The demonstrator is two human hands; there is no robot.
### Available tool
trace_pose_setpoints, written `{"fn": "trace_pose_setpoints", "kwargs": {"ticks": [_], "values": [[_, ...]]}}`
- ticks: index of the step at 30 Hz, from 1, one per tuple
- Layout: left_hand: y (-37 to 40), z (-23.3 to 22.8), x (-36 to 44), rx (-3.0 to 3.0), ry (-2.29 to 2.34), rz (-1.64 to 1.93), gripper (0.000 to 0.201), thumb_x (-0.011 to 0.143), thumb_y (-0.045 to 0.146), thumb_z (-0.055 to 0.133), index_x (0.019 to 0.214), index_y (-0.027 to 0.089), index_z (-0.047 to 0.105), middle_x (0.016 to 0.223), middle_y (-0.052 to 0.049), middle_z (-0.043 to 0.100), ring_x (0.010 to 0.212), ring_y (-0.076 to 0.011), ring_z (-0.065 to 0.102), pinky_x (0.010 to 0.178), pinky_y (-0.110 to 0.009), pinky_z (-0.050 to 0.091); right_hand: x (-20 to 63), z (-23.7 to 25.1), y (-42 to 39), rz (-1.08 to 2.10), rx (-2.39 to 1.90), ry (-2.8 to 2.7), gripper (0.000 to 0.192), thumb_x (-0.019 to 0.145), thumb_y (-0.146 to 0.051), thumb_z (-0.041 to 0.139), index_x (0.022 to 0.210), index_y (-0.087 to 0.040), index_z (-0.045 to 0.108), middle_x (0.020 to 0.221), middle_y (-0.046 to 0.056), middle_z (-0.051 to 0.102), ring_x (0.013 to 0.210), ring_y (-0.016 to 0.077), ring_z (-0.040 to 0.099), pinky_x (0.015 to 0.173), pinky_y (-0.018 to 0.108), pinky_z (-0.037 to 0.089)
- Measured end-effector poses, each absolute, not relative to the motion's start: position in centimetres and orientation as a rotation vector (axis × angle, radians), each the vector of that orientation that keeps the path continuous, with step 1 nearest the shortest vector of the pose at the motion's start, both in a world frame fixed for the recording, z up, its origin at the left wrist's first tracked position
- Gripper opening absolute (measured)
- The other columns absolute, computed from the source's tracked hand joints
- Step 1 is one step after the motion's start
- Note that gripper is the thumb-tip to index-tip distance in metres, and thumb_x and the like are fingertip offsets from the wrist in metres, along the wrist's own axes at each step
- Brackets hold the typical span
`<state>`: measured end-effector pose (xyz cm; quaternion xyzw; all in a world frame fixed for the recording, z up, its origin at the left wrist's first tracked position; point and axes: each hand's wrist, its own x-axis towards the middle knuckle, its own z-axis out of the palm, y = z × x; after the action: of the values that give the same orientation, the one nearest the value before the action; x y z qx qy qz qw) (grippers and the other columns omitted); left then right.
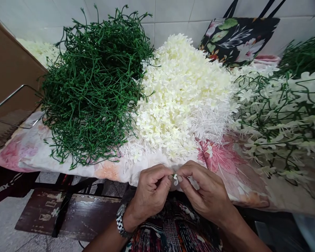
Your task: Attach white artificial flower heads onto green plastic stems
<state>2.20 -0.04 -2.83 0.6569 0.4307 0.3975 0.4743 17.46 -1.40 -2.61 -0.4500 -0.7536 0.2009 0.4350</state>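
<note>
Close to my lap, at the table's front edge, my two hands meet with thumbs and forefingers pinched. My left hand (153,187) is closed on a thin green plastic stem, of which only a tiny dark bit shows at the fingertips. Between the hands is a small white artificial flower (175,180), pinched by my right hand (203,190); most of it is hidden by the fingers. Beyond my hands lies a heap of loose cream-white artificial flowers (175,91). To its left rises a large tangled pile of green plastic stems (91,87).
Flowers joined to green stems (283,122) are piled at the right. A floral cloth (107,170) covers the table. A black flowered bag (238,40) leans on the tiled wall. At the left stand a cardboard box (10,63) and a metal wire frame (13,98).
</note>
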Motion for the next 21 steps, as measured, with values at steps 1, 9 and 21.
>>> {"fn": "trace_pose_setpoints", "kwargs": {"ticks": [1,9,21], "values": [[0.00,-2.79,2.21,1.597,1.062,0.975,0.024,0.081,0.012,0.047,0.062,0.016,0.061,0.053,0.002,0.044,0.051,-0.0103,0.041,0.050,-0.021,0.034,17.35,-2.69,-1.34,0.506,-1.125,-1.866,0.012,0.085,-0.008,0.049,0.080,-0.018,0.052,0.064,-0.001,0.054,0.057,0.0103,0.052,0.053,0.021,0.044],[0.23,-2.68,2.15,1.594,1.094,0.965,0.024,0.080,0.013,0.047,0.058,0.016,0.056,0.051,0.003,0.043,0.050,-0.0100,0.039,0.049,-0.021,0.032,16.99,-3.00,-1.09,0.538,-1.123,-1.838,0.013,0.085,-0.008,0.049,0.079,-0.018,0.053,0.063,-0.002,0.053,0.056,0.0098,0.051,0.051,0.021,0.043],[0.32,-2.96,1.86,1.267,1.052,0.870,0.025,0.081,0.031,0.055,0.062,0.014,0.060,0.054,0.001,0.049,0.052,-0.0103,0.042,0.051,-0.021,0.038,17.40,-2.68,-1.13,0.441,-1.146,-1.896,0.010,0.087,-0.012,0.050,0.094,-0.017,0.057,0.073,0.003,0.060,0.065,0.0134,0.057,0.058,0.024,0.048]]}}
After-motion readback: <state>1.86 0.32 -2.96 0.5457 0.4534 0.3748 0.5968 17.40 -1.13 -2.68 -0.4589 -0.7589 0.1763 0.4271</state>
